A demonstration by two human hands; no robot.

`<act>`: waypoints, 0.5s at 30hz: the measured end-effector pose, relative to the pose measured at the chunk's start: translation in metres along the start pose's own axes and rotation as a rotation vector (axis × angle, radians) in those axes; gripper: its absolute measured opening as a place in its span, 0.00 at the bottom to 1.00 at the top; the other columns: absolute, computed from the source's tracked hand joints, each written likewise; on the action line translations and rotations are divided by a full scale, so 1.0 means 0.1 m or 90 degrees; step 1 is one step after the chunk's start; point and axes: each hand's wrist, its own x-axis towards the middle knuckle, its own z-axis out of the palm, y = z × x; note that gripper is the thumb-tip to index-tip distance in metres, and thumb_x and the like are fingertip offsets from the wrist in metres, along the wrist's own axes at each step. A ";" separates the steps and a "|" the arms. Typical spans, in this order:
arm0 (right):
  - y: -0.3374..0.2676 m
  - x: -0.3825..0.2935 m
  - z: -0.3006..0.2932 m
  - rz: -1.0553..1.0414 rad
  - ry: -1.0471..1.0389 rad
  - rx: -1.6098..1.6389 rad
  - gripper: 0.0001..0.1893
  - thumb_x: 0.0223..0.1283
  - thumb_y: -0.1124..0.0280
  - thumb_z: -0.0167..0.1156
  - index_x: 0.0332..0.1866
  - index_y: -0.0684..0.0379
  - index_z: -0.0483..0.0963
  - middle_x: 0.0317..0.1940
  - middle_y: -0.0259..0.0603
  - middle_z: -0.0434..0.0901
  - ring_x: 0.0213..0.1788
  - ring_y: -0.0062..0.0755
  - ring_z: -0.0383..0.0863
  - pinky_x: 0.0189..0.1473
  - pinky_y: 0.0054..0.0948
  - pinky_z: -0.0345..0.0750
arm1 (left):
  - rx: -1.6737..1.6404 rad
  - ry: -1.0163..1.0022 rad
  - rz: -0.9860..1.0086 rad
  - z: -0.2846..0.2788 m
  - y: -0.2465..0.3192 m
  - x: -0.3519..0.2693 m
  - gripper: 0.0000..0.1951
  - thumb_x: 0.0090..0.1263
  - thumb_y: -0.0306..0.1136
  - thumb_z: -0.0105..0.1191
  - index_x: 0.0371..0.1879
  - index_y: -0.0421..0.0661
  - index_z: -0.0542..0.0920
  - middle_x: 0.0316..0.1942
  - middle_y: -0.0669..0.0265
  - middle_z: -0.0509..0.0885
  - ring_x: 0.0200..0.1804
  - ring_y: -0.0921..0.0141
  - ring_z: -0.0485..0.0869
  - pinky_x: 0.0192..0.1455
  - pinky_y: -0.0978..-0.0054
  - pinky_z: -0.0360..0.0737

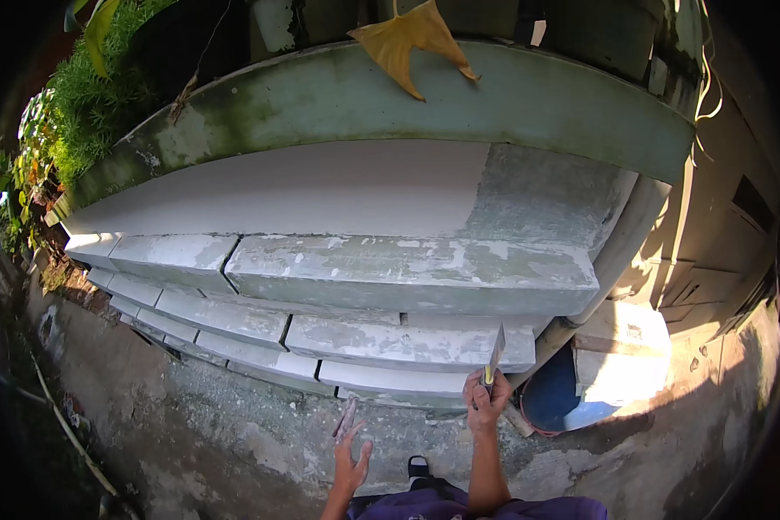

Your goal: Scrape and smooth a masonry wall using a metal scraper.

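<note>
My right hand [487,398] is closed around the handle of a putty knife [497,348], whose blade points up in front of the stepped wall ledges. A yellow part of the handle shows above my fingers. My left hand [352,460] is lower and to the left, with the thumb apart. A thin purplish piece smeared with white [346,419] lies along its fingers and appears held there; its exact kind is unclear. Patchy white coating covers the top ledge [416,260] and the middle ledge [396,341]. Above them, a smooth white wall panel [338,188] meets a bare grey patch [539,195].
A green mossy concrete rim [546,97] juts out above, with a dry yellow leaf [409,45] over it. A pipe [614,260] runs down at right, near a blue tub [549,396] and a whitish box [624,357]. Plants [97,97] grow at left.
</note>
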 end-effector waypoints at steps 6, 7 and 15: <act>0.02 0.03 0.12 -0.031 -0.076 0.104 0.24 0.64 0.53 0.64 0.43 0.68 0.73 0.19 0.36 0.68 0.18 0.24 0.63 0.22 0.26 0.60 | -0.114 0.082 -0.069 0.39 0.11 -0.42 0.23 0.73 0.35 0.57 0.64 0.39 0.75 0.64 0.53 0.78 0.61 0.58 0.77 0.65 0.62 0.72; 0.03 -0.01 0.09 -0.041 -0.111 0.123 0.23 0.64 0.52 0.64 0.43 0.68 0.73 0.19 0.36 0.68 0.18 0.24 0.63 0.22 0.26 0.60 | -0.108 0.059 -0.091 0.41 0.11 -0.49 0.24 0.74 0.37 0.57 0.66 0.39 0.73 0.65 0.54 0.77 0.62 0.62 0.76 0.65 0.64 0.71; -0.01 -0.49 -0.14 0.113 -0.125 0.125 0.28 0.68 0.45 0.56 0.39 0.67 0.73 0.17 0.37 0.67 0.17 0.25 0.63 0.22 0.27 0.59 | -0.121 0.060 -0.092 0.52 0.19 -0.92 0.23 0.74 0.36 0.57 0.65 0.39 0.74 0.63 0.55 0.77 0.61 0.62 0.76 0.65 0.65 0.72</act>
